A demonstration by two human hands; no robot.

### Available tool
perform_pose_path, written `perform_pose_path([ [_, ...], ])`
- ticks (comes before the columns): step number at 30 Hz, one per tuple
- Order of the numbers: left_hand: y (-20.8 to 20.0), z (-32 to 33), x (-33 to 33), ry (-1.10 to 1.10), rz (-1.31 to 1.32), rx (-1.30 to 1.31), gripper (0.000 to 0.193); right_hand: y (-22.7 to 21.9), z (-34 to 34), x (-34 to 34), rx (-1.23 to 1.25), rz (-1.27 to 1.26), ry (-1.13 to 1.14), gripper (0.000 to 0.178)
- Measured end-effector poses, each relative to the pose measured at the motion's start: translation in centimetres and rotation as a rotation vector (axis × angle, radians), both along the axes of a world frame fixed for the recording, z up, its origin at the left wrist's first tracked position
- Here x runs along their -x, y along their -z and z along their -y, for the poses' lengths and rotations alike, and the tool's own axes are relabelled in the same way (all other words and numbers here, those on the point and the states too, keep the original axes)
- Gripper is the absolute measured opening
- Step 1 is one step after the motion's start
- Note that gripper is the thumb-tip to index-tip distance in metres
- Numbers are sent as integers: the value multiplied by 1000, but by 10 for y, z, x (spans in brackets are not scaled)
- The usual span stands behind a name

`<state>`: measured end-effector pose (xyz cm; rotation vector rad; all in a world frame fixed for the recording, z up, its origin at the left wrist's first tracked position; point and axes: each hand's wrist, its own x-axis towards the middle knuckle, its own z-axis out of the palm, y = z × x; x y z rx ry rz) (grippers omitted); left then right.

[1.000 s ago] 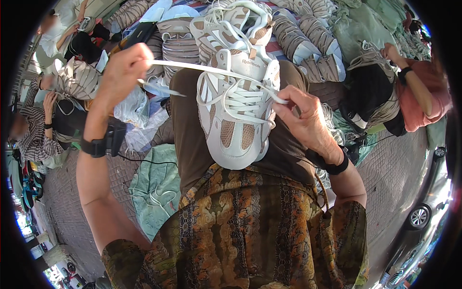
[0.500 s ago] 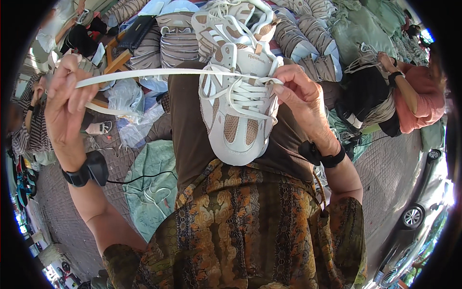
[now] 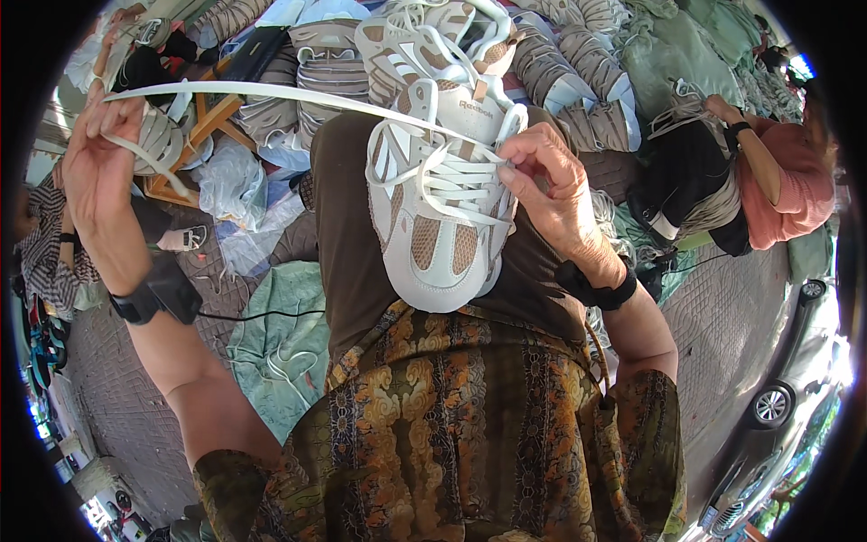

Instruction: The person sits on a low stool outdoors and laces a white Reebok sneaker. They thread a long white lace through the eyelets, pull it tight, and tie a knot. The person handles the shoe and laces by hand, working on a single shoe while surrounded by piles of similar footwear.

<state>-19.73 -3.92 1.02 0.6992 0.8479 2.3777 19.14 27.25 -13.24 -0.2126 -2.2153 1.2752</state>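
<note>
A beige and white sneaker [image 3: 442, 244] rests on my lap, toe toward me, with tan mesh panels. White shoelace [image 3: 271, 89] crosses its tongue in several rows, and one long length runs taut up to the left. My left hand [image 3: 104, 149] is raised at the far left, fingers closed on that length, a loose end hanging below them. My right hand [image 3: 551, 181] is at the right eyelet edge of the sneaker, thumb and forefinger pinching there. Whether the lace is also between those fingertips is hidden.
Another similar sneaker [image 3: 424, 45] lies just beyond. Rows of stacked shoe uppers [image 3: 330, 72] stand behind. A wooden frame [image 3: 212, 117] and clear plastic bags [image 3: 237, 185] are at left. A person in a pink top [image 3: 786, 172] works at right; a parked car [image 3: 777, 406] stands beyond.
My left hand has moved up and left, drawing the lace further out, and the loop over the shoe has tightened. My right hand has shifted slightly left along the eyelet edge.
</note>
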Motion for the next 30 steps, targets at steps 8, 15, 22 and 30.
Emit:
perform_pose_path([
  [8,29,-59,39,-461,181,351,12,0,2,0,18,20,8,23],
  [15,120,-108,28,-514,-629,963,24,-5,6,-8,-29,35,8,13],
  [22,69,-126,-162,-53,-1202,740,7,-29,35,-5,-364,13,-60,28],
  [30,84,-135,-190,62,-1229,818,13,-35,41,2,-466,22,-90,13],
])
